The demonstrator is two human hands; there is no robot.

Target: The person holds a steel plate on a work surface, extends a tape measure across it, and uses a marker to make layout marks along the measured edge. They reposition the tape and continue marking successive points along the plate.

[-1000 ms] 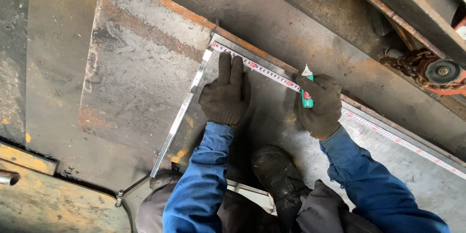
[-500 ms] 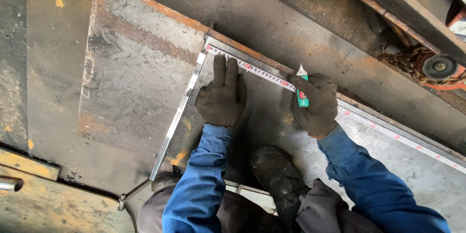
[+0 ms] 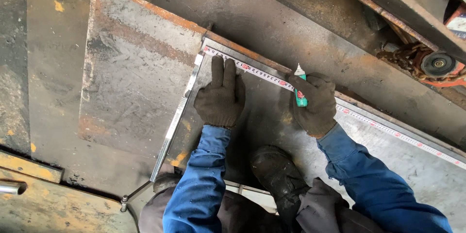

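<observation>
The left hand lies flat, fingers together, pressing the tape measure onto the steel plate. The right hand is clamped on a green marker, tip up at the tape. If the pressing hand shifts, the tape may slide and the mark land off. The tape's long axis runs from upper left to lower right along the plate's far edge.
</observation>
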